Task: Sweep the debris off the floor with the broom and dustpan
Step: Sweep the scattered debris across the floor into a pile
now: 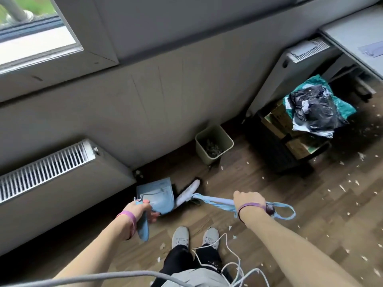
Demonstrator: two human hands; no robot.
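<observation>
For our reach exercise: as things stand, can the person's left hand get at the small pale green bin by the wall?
Probably not yet: the left hand holds the light blue plastic dustpan, and the small pale green bin stands beyond it. A step forward might do.

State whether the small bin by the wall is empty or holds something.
Not empty: the bin stands upright, and a grey heap of debris lies in its bottom, below the rim.
</observation>
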